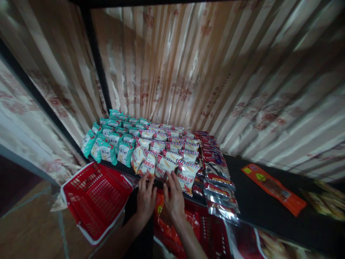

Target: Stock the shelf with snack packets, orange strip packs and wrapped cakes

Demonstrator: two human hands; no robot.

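My left hand (146, 196) and my right hand (174, 198) rest side by side at the front edge of a black shelf (250, 201), fingers stretched forward and slightly apart. Their fingertips touch the front row of white snack packets with red-and-blue tops (164, 166). Neither hand grips a packet. To the left of those packets stand rows of teal snack packets (110, 144). To the right lies a column of dark red and silver packets (215, 169) that overhangs the shelf edge.
A red plastic basket (94, 201) hangs tilted below the shelf at the left. An orange flat package (273, 189) lies on the shelf's right part. Striped floral curtains (215, 72) close off the back and sides. More red packaging sits under the shelf.
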